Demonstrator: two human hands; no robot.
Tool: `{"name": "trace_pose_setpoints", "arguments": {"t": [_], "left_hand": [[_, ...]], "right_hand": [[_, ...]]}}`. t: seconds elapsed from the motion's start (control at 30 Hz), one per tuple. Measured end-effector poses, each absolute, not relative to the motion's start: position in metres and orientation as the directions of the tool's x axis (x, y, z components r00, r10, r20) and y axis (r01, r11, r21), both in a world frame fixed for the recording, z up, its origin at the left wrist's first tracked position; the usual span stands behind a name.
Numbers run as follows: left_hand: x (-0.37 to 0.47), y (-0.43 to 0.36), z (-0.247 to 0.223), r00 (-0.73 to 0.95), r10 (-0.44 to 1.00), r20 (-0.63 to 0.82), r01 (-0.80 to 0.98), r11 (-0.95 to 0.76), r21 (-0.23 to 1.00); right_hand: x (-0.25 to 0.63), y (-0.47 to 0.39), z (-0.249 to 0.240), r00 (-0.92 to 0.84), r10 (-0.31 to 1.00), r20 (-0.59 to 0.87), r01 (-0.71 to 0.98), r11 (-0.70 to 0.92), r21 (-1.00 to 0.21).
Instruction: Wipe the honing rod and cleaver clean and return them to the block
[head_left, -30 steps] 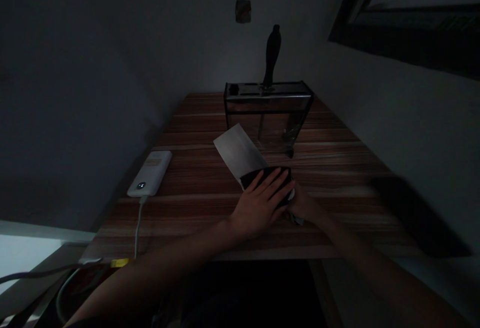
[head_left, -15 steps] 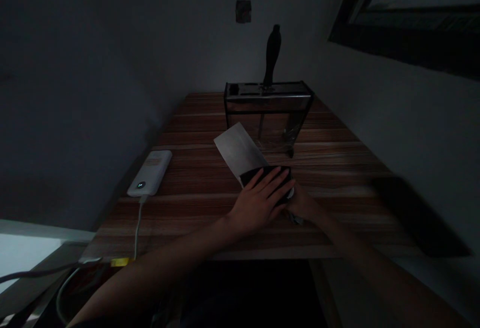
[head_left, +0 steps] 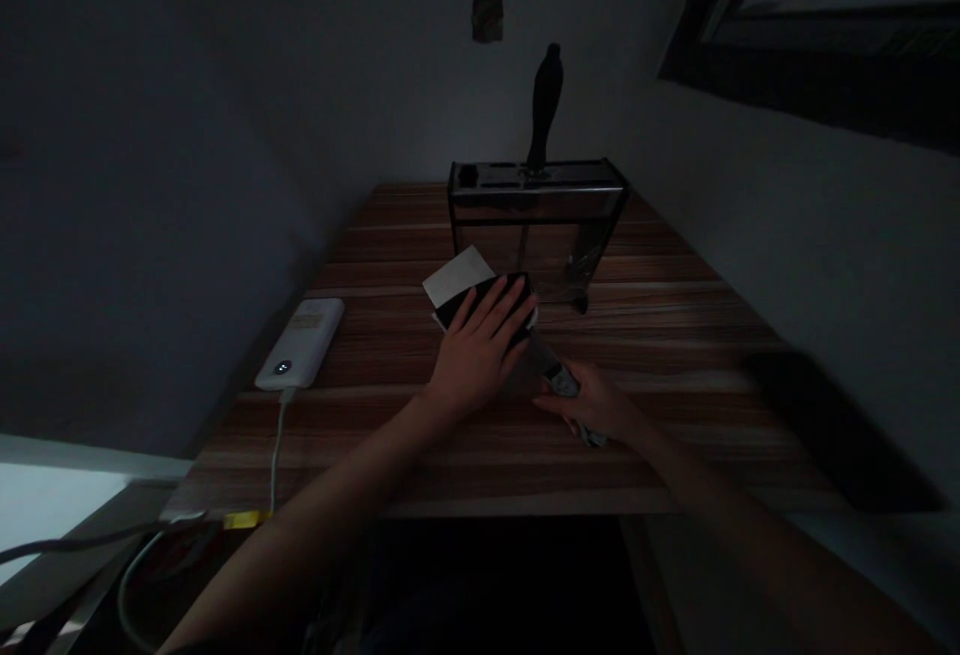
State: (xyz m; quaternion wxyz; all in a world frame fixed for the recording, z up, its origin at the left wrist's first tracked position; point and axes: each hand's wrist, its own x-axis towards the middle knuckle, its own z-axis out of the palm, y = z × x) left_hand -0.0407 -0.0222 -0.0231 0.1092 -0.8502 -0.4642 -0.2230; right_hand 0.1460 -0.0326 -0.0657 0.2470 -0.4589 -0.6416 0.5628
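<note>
A cleaver with a broad pale metal blade (head_left: 459, 275) lies slanted over the wooden table, its blade pointing up and left. My right hand (head_left: 596, 400) is closed round its handle (head_left: 562, 381), which has a greyish wrap or pattern. Over the middle of the blade sits a black pad (head_left: 517, 292) with a pale lower edge; its exact kind is unclear in the dim light. My left hand (head_left: 480, 350) holds that pad down, fingers spread across its top. Part of the blade is hidden under pad and hand.
Behind the blade stands a clear-sided knife block (head_left: 536, 178) with a black-handled tool (head_left: 547, 100) upright in it. A white power bank (head_left: 301, 343) with a plugged-in cable (head_left: 278, 450) lies on the left. A dark flat object (head_left: 832, 425) rests along the right edge.
My left hand has slid the black pad up and left along the blade, away from the handle. The handle and my right hand's fingers now show; the cleaver has barely moved.
</note>
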Motion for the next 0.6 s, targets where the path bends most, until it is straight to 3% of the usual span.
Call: {"name": "trace_pose_setpoints", "arguments": {"t": [0.6], "left_hand": [[-0.076,0.002,-0.016,0.258,0.767,0.588,0.903,-0.408,0.137]], "right_hand": [[0.146,-0.033,-0.064,-0.501,0.838,-0.215,0.314,-0.055,-0.948]]}}
